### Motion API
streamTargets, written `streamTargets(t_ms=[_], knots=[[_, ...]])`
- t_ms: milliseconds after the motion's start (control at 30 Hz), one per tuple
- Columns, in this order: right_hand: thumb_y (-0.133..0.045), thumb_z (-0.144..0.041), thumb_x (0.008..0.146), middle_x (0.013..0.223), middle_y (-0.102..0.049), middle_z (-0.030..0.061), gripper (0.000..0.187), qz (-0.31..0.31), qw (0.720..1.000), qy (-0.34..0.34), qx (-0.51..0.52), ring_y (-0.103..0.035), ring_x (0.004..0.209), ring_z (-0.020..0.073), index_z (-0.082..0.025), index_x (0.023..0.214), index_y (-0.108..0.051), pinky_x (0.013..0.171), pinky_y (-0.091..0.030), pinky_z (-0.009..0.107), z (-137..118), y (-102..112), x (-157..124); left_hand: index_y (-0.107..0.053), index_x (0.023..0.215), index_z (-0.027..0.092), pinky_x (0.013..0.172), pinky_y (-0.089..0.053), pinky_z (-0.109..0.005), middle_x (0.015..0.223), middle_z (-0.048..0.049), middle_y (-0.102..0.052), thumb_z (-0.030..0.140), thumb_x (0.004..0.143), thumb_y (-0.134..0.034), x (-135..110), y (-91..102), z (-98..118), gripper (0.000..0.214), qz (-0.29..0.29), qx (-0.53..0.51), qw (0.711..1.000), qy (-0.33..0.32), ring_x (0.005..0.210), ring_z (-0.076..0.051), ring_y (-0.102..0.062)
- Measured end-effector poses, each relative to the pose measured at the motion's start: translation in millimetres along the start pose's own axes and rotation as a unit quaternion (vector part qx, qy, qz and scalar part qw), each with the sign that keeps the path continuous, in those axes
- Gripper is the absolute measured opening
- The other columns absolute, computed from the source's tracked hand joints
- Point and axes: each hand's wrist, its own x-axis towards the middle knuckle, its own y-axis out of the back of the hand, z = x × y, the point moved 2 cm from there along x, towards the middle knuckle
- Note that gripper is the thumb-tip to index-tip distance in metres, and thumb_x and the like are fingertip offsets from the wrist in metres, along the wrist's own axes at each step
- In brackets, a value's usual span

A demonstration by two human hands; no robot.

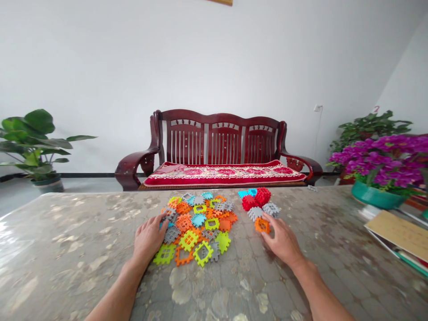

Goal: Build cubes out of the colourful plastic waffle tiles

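Two forearms (112, 294) extend, right hand (281, 240) pinching one orange tile (258, 225), left hand (149, 236) against one pile (198, 220), grip unclear.

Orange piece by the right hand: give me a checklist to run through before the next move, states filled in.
1. Right hand at the orange piece: ok, fingers at its edge.
2. Firm grip on that piece: cannot tell.
3. Left hand at the big pile: ok, at its left side.
4. Pieces in the big pile lying separately: not ok, many overlap.
5. Right hand clear of the flowerpot: ok, the pot stands well off to the right.
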Motion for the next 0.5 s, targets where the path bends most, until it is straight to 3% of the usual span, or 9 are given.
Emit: streamTargets(t_ms=[200,333,500], knots=[[-0.05,-0.015,0.077,0.116,-0.067,0.0065,0.049,0.012,0.998,-0.038,-0.04,-0.061,0.104,0.0218,-0.023,0.125,-0.057,0.094,-0.045,0.036,13.4,-5.1,-3.1,-0.059,0.127,0.025,0.103,-0.037,-0.041,0.128,-0.0084,-0.064,0.041,0.093,-0.031,0.1,-0.3,-0.3,0.046,-0.004,0.0,1.0,0.0,0.119,-0.026,-0.056],[-0.054,-0.028,0.081,0.114,-0.067,0.0092,0.044,0.01,0.996,-0.066,-0.059,-0.061,0.104,0.0244,-0.02,0.124,-0.055,0.091,-0.045,0.037,5.1,-4.7,-4.3,-0.059,0.126,0.025,0.103,-0.037,-0.041,0.128,-0.0084,-0.064,0.043,0.093,-0.03,0.4,-0.2,-0.4,0.048,-0.011,0.005,1.0,0.0,0.119,-0.027,-0.057],[-0.064,-0.043,0.076,0.109,-0.066,0.0128,0.057,-0.024,0.989,-0.094,-0.116,-0.06,0.099,0.0296,-0.018,0.126,-0.053,0.084,-0.044,0.039,-7.8,-6.0,-5.8,-0.059,0.126,0.023,0.103,-0.037,-0.043,0.128,-0.01,-0.063,0.042,0.093,-0.029,-0.6,1.1,0.9,0.049,-0.013,0.003,1.0,0.001,0.119,-0.028,-0.056]])
